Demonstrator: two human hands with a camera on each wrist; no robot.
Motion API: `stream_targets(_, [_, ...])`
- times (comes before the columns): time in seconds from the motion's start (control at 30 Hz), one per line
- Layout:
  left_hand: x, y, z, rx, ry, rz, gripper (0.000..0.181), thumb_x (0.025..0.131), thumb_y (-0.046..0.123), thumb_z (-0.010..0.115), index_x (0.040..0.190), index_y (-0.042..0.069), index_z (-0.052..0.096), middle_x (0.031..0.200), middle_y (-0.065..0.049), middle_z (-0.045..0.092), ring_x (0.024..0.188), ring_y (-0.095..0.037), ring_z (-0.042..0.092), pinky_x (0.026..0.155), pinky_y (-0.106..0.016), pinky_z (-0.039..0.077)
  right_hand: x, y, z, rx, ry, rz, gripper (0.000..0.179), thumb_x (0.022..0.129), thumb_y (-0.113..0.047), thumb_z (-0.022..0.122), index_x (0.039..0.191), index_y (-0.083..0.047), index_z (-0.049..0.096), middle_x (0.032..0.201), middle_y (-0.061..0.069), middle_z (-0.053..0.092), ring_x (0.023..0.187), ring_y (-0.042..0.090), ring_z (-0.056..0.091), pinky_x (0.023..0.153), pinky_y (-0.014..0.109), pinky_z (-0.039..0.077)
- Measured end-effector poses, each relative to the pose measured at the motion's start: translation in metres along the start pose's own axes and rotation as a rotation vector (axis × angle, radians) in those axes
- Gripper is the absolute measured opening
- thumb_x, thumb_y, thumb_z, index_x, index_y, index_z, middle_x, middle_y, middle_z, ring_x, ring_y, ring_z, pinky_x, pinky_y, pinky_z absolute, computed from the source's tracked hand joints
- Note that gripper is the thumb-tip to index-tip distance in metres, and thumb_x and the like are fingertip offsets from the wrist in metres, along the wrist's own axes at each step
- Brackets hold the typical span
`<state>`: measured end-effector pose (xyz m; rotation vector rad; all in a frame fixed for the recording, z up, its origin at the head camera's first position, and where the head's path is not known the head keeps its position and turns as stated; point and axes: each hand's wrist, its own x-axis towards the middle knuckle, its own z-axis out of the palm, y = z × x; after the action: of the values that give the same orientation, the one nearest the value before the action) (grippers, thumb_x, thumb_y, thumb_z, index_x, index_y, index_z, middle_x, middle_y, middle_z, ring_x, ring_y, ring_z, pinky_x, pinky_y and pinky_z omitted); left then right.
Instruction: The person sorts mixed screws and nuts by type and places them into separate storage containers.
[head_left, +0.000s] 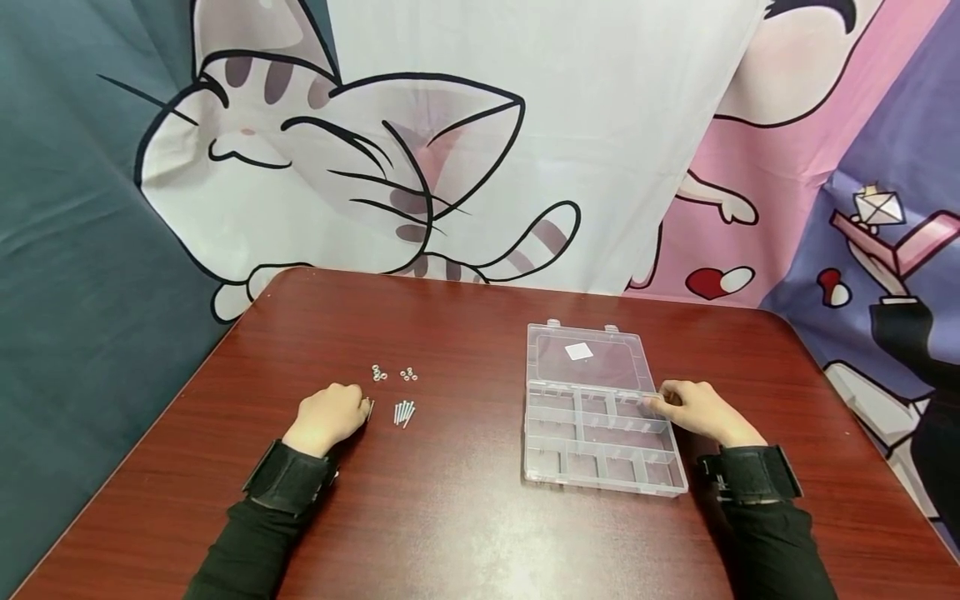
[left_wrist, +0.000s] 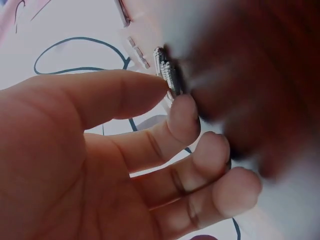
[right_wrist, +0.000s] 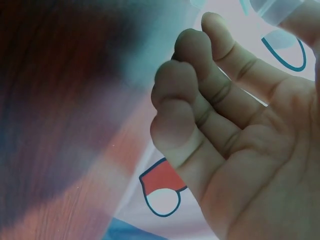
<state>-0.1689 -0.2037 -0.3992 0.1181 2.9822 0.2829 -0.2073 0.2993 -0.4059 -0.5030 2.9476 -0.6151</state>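
Note:
My left hand (head_left: 330,417) is at the left of the table, thumb and index fingertip pinching thin metal screws (left_wrist: 172,90); how many is hidden by the fingers. Just right of it lies a small bunch of silver screws (head_left: 403,412). Behind them are two little groups of nuts, one on the left (head_left: 378,373) and one on the right (head_left: 408,374). A clear plastic compartment box (head_left: 600,485) lies with its lid (head_left: 551,354) folded back. My right hand (head_left: 701,408) holds its right side near the hinge, thumb over the wall, the other fingers bent outside.
The brown wooden table (head_left: 450,517) ends at a back edge against a hanging cloth (head_left: 600,150) with cartoon cats. A small white label (head_left: 578,351) sits on the lid. Thin dividers (head_left: 578,412) split the box into several compartments.

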Motion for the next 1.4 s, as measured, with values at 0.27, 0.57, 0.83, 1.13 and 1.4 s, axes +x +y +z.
stream_targets(0.27, [0.006,-0.004,0.001,-0.035,-0.012,-0.011,0.025,0.085,0.02,0.053,0.063,0.009,0.053,0.067,-0.011,0.055,0.058,-0.025,0.054,0.053,-0.044,0.042,0.001,-0.001,0.001,-0.018,0.007,-0.012,0.031,0.084,-0.036,0.061,0.066,-0.013,0.05,0.058,-0.004,0.039,0.055,0.012,0.039,0.053,0.029,0.03])
stream_targets(0.57, [0.011,-0.01,0.0,-0.154,-0.009,0.012,0.032,0.081,0.02,0.055,0.054,0.012,0.041,0.052,0.002,0.034,0.048,-0.017,0.04,0.05,-0.034,0.034,0.001,0.002,0.004,-0.002,-0.003,0.004,0.032,0.083,-0.038,0.062,0.067,-0.013,0.05,0.058,-0.004,0.037,0.056,0.013,0.038,0.052,0.03,0.029])
stream_targets(0.83, [0.011,-0.014,-0.004,-0.169,-0.034,0.003,0.027,0.083,0.02,0.056,0.059,0.009,0.048,0.057,-0.002,0.044,0.053,-0.02,0.046,0.053,-0.037,0.038,0.002,0.003,0.003,0.011,-0.016,0.009,0.032,0.083,-0.038,0.062,0.067,-0.012,0.051,0.058,-0.004,0.037,0.055,0.013,0.038,0.051,0.03,0.029])
stream_targets(1.13, [0.009,-0.013,-0.009,-0.191,-0.041,0.021,0.04,0.086,0.02,0.056,0.05,0.014,0.04,0.049,0.004,0.03,0.044,-0.015,0.035,0.046,-0.031,0.033,0.001,0.001,0.0,0.0,-0.054,0.021,0.034,0.085,-0.041,0.058,0.07,-0.01,0.055,0.061,-0.003,0.041,0.059,0.014,0.04,0.054,0.031,0.031])
stream_targets(1.4, [0.004,-0.009,-0.017,-0.195,-0.029,0.049,0.039,0.086,0.018,0.054,0.049,0.016,0.04,0.049,0.004,0.029,0.045,-0.015,0.034,0.047,-0.031,0.031,0.001,-0.002,-0.001,0.0,-0.064,0.016,0.034,0.086,-0.04,0.058,0.068,-0.01,0.058,0.06,-0.003,0.041,0.059,0.014,0.04,0.054,0.03,0.032])
